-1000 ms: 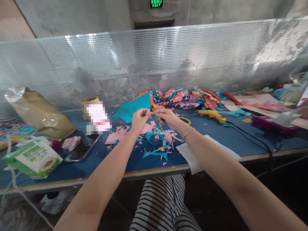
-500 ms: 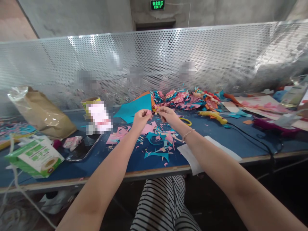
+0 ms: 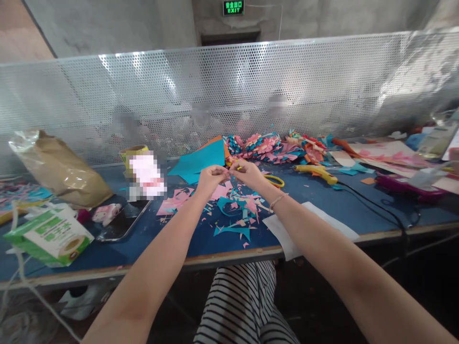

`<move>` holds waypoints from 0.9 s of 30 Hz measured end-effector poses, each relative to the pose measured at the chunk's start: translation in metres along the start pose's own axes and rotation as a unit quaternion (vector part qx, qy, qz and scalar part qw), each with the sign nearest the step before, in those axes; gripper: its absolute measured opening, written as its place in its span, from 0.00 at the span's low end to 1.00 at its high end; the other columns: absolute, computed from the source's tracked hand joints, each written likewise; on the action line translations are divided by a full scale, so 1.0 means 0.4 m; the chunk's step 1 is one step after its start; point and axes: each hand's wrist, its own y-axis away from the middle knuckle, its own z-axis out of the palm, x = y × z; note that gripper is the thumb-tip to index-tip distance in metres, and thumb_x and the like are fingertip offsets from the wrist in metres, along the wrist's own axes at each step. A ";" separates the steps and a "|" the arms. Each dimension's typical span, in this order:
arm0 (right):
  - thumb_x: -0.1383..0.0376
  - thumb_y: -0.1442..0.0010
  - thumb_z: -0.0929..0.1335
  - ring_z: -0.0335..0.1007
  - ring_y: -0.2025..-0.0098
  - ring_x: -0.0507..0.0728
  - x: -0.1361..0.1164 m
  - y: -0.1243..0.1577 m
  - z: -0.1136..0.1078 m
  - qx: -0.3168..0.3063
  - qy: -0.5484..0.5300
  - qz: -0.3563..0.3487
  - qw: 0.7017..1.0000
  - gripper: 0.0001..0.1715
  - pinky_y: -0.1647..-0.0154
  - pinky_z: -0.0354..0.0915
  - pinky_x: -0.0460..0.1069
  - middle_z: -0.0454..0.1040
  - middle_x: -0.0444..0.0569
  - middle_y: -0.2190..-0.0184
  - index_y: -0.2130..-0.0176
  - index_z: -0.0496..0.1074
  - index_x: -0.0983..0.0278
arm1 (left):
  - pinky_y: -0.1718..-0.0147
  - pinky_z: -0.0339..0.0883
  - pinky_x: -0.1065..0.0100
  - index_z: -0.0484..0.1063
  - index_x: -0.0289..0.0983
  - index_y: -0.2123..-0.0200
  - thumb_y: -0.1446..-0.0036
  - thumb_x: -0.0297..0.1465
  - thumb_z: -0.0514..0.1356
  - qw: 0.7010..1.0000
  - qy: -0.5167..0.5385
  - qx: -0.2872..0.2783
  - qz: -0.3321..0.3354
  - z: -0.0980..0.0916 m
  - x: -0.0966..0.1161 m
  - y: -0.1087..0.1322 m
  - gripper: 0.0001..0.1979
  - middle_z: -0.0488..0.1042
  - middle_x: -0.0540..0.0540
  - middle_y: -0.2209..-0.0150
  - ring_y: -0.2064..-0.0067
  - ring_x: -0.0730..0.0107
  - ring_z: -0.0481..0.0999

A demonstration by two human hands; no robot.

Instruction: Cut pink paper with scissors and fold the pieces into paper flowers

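Head view: left hand [image 3: 210,177] and right hand [image 3: 250,174], fingers of both pinched on one paper scrap [image 3: 231,168]; one glue gun [image 3: 315,172]

Green sign [image 3: 233,6] above doorway: "EXIT".

Lit bright, even; glared on perforated metal screen [image 3: 136,59]; bent at edges; pixelated in patches; sharp at left hand [image 3: 211,177], right hand [image 3: 248,173].

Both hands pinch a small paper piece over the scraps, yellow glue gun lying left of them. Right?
No. The head view shows the yellow glue gun lying right of them. The left hand and right hand do pinch the small paper piece over the scraps.
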 end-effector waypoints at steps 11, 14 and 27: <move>0.66 0.45 0.65 0.63 0.68 0.53 -0.013 -0.005 -0.023 0.054 0.149 -0.159 0.974 0.06 0.64 0.60 0.48 0.69 0.48 0.71 0.72 0.70 0.64 | 0.71 0.68 0.65 0.68 0.33 0.79 0.51 0.36 0.57 0.959 0.124 0.045 -0.253 0.003 0.019 -0.009 0.12 0.73 0.42 0.80 0.76 0.67 0.73; 0.66 0.44 0.64 0.63 0.66 0.54 -0.010 -0.003 -0.023 0.017 0.144 -0.171 0.975 0.07 0.63 0.60 0.49 0.69 0.48 0.71 0.71 0.70 0.63 | 0.70 0.68 0.70 0.69 0.33 0.77 0.52 0.31 0.60 0.956 0.176 0.014 -0.232 0.005 0.021 -0.006 0.07 0.73 0.45 0.79 0.76 0.73 0.73; 0.63 0.47 0.63 0.60 0.78 0.48 -0.026 0.003 -0.003 0.003 -0.006 -0.003 1.000 0.05 0.77 0.57 0.46 0.65 0.43 0.77 0.71 0.64 0.64 | 0.63 0.67 0.71 0.72 0.32 0.74 0.59 0.22 0.64 0.974 0.192 -0.007 -0.115 0.003 0.016 0.000 0.06 0.74 0.49 0.75 0.72 0.79 0.72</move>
